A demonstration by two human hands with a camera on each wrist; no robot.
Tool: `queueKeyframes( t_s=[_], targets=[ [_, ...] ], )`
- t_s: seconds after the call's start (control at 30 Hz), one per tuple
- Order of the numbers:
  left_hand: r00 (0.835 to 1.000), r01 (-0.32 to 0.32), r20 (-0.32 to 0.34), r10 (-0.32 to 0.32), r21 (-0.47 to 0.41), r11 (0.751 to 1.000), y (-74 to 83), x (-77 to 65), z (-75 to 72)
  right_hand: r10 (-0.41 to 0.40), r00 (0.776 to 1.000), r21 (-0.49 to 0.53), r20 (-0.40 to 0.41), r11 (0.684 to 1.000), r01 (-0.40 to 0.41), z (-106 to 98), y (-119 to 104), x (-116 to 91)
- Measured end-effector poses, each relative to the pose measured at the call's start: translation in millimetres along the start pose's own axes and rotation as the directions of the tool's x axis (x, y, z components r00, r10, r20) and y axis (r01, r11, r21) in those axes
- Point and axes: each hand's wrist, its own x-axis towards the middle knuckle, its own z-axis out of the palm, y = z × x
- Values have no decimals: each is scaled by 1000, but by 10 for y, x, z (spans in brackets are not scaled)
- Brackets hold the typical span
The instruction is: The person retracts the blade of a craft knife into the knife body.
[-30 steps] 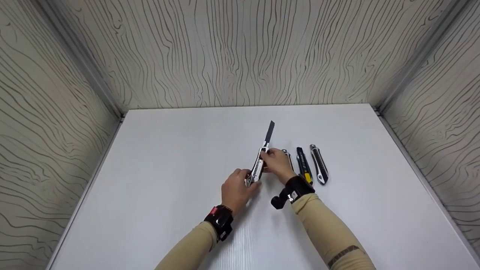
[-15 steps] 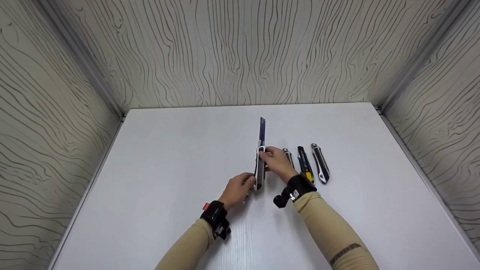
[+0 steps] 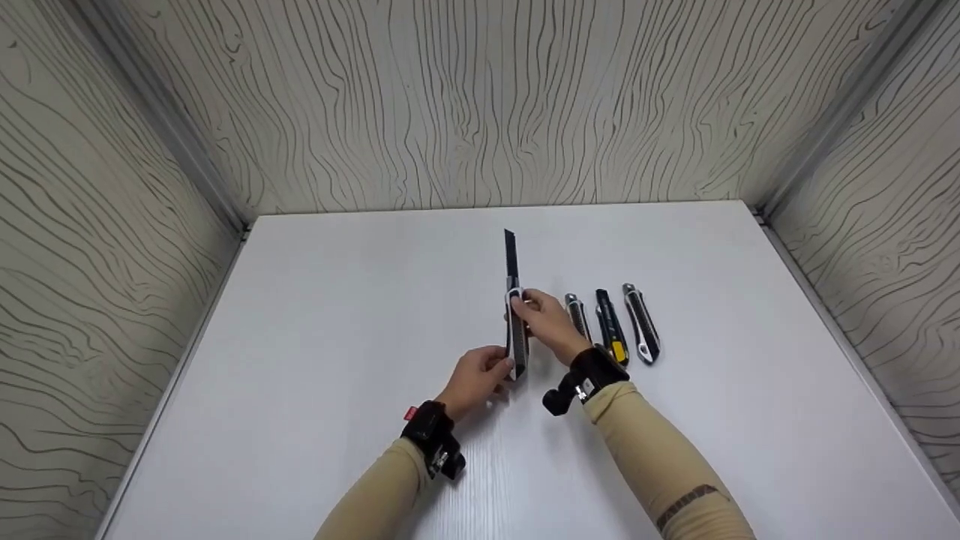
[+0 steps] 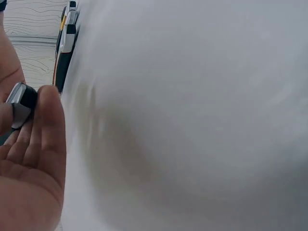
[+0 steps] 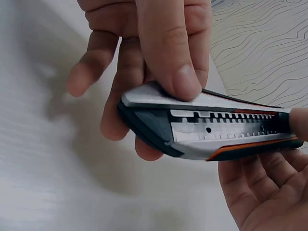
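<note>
A silver-and-black snap-off utility knife (image 3: 518,337) is held between both hands, its long dark blade (image 3: 511,256) extended and pointing toward the back wall. My left hand (image 3: 474,379) pinches the butt end of the handle between thumb and fingers. Near the blade end, my right hand (image 3: 550,324) grips the handle. The right wrist view shows the slotted side of the knife (image 5: 231,126), with a toothed metal channel and orange trim. There the right thumb (image 5: 299,127) lies at the black slider (image 5: 283,123). In the left wrist view only the butt end (image 4: 24,98) shows.
To the right of the hands, three more utility knives lie side by side on the white table (image 3: 337,322): a silver one (image 3: 574,311) partly behind the right hand, a black-and-yellow one (image 3: 612,330), and a silver-and-black one (image 3: 642,326). Wood-patterned walls (image 3: 480,112) enclose the table.
The knife has turned over, from its slotted face up to its dark textured face up. Its blade has swung left. My left hand has shifted to a pinch at the butt end.
</note>
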Motion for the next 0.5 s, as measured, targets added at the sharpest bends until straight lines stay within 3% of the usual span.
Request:
queueKeyframes(
  t_s=[0.2,0.5],
  targets=[
    [1000,-26,-16,26,19,999,6,-35,35,64,998,96,-6,993,-63,52,-26,-8],
    [1000,-4,-10,5,47,999,26,-52,46,86,996,90,-30,993,-83,48,-25,24]
  ],
)
